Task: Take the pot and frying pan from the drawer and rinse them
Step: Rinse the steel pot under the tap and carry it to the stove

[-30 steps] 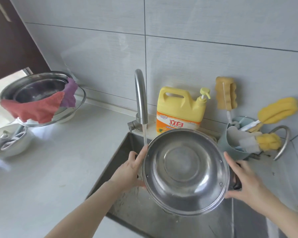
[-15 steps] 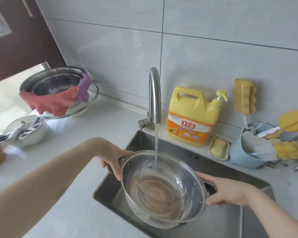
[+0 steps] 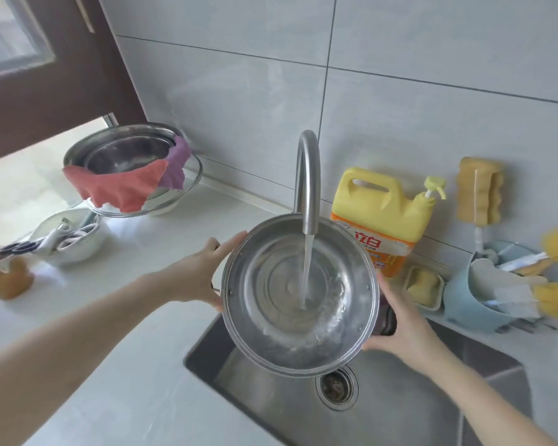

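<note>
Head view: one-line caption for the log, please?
Both hands, left and right, hold the pot over the sink under the running tap.

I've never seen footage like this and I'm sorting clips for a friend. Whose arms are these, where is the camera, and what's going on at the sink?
There is no machine here: a person wears a wide-angle camera on the head, looking down at their own arms. The left hand and right hand grip the side handles of a steel pot, held over the sink. Water runs from the faucet into the pot. On the counter behind stand a yellow detergent jug, a blue caddy of brushes, and stacked bowls draped with cloths.
</note>
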Available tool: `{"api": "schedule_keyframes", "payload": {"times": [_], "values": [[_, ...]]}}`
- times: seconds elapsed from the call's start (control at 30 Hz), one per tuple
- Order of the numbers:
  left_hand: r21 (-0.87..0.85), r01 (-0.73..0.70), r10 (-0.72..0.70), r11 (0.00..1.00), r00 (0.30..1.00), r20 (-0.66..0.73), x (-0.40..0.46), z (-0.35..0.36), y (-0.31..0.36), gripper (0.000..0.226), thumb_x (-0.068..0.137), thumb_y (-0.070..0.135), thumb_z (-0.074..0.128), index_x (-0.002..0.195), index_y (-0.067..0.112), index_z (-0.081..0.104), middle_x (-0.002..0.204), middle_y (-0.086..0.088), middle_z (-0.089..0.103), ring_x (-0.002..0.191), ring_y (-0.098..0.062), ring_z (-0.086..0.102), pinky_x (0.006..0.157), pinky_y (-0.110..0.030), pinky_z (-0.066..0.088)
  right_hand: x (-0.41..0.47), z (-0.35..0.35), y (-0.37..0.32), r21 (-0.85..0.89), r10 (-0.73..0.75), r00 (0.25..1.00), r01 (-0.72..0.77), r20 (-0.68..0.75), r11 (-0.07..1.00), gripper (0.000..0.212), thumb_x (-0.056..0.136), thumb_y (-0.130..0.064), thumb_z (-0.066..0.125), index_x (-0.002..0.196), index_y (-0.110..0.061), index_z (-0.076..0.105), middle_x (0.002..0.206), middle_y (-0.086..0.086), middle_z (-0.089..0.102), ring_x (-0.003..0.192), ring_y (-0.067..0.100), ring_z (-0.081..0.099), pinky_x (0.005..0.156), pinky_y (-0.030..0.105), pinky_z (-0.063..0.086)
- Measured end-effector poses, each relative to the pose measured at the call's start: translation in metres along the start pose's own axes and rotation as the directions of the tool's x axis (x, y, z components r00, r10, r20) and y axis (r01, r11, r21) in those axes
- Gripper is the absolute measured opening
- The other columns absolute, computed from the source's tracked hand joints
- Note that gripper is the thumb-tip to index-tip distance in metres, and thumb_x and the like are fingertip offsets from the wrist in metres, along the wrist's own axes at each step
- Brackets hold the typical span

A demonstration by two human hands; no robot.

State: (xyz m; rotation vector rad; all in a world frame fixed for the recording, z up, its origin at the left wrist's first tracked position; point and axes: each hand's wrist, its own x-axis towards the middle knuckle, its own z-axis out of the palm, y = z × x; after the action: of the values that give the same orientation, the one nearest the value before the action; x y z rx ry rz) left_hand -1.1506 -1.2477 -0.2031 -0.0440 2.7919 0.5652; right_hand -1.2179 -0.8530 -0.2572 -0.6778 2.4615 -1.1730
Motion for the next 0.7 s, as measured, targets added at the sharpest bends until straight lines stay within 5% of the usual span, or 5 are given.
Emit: {"api": "schedule_keyframes", "payload": {"times": [0.13, 0.27, 0.4, 0.53, 0.7], "values": [[-0.198, 0.050, -0.033, 0.979, 0.996, 0.088, 0.007, 0.025, 0.003, 0.141, 0.052, 0.045, 0.094, 0.141, 0.063, -0.014, 0.122, 0.005, 0.035, 0.118, -0.018, 0.046, 0.103, -0.038, 0.043, 0.013, -0.054, -0.025, -0.236, 0.050, 0.990, -0.017, 0.133, 0.971, 0.131, 0.054, -0.034, 0.095, 0.141, -0.063, 0.001, 0.105, -0.011, 0.038, 0.094, 0.005, 0.050, 0.083, 0.008, 0.037], [-0.249, 0.043, 0.031, 0.968, 0.958, 0.286, 0.016, 0.024, 0.015, 0.139, 0.049, 0.050, 0.094, 0.146, 0.059, -0.006, 0.138, 0.007, 0.046, 0.126, -0.017, 0.045, 0.112, -0.044, 0.035, 0.015, -0.086, -0.037, -0.313, 0.154, 0.957, -0.072, 0.247, 0.947, 0.129, 0.043, -0.054, 0.092, 0.132, -0.077, 0.002, 0.122, -0.001, 0.050, 0.112, 0.015, 0.053, 0.101, 0.029, 0.043], [-0.119, 0.111, -0.027, 0.987, 0.832, 0.554, 0.027, 0.000, 0.022, 0.128, 0.061, 0.041, 0.091, 0.149, 0.052, 0.000, 0.097, 0.011, 0.062, 0.090, -0.012, 0.064, 0.080, -0.031, 0.054, 0.002, -0.084, -0.021, -0.131, 0.259, 0.850, -0.224, 0.459, 0.966, 0.104, 0.066, -0.023, 0.088, 0.135, -0.068, 0.024, 0.122, -0.012, 0.061, 0.080, -0.007, 0.060, 0.067, 0.025, 0.054], [0.053, 0.105, -0.115, 0.993, 0.766, 0.632, 0.032, -0.027, 0.033, 0.115, 0.070, 0.033, 0.086, 0.150, 0.049, 0.005, 0.073, 0.017, 0.059, 0.074, -0.004, 0.061, 0.066, -0.021, 0.048, -0.023, -0.034, 0.017, 0.037, 0.277, 0.845, -0.329, 0.457, 0.943, 0.108, 0.063, -0.015, 0.084, 0.145, -0.055, 0.026, 0.133, -0.011, 0.059, 0.115, 0.026, 0.059, 0.074, 0.037, 0.054], [0.142, 0.012, -0.083, 0.990, 0.857, 0.509, 0.029, -0.023, 0.017, 0.139, 0.047, 0.055, 0.092, 0.148, 0.053, -0.003, 0.130, 0.011, 0.052, 0.103, -0.010, 0.056, 0.102, -0.035, 0.043, -0.039, 0.026, 0.029, 0.124, 0.250, 0.928, -0.293, 0.278, 0.948, 0.127, 0.052, -0.022, 0.091, 0.147, -0.057, 0.014, 0.134, -0.019, 0.057, 0.113, -0.007, 0.056, 0.097, 0.021, 0.043]]}}
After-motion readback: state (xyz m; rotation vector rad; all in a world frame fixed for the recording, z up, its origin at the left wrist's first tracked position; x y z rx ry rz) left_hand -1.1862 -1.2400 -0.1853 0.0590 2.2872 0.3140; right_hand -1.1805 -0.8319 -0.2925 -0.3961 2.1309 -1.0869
